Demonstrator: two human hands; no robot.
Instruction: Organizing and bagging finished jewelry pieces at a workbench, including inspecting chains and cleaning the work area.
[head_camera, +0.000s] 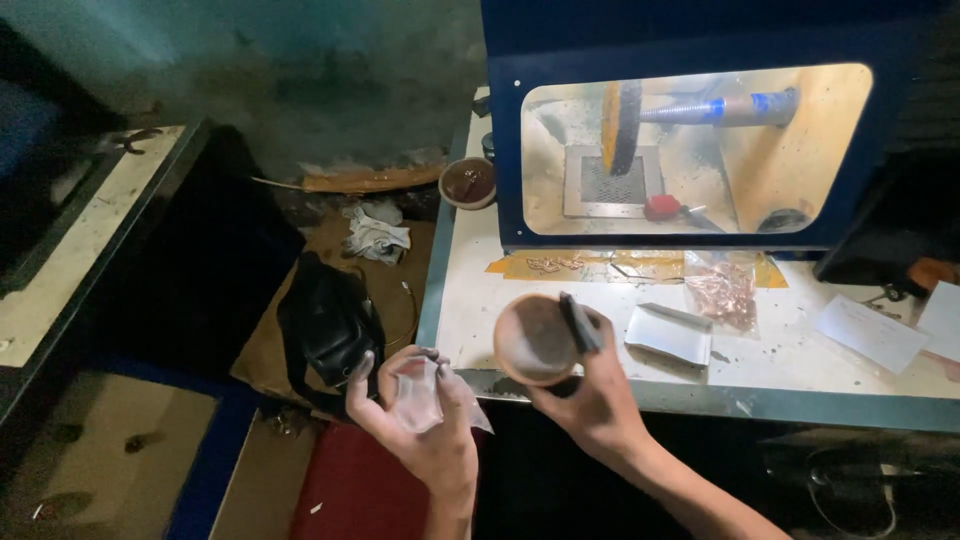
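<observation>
Low in the middle of the frame, my right hand (590, 385) has its fingers wrapped round a small round brown bowl (533, 340) and a thin dark stick (578, 322). My left hand (425, 425) pinches a soft clear plastic bag (420, 392). I think I am at the bag and bowl step; both must line up. The pale worktop (800, 365) looks smooth and dusty
</observation>
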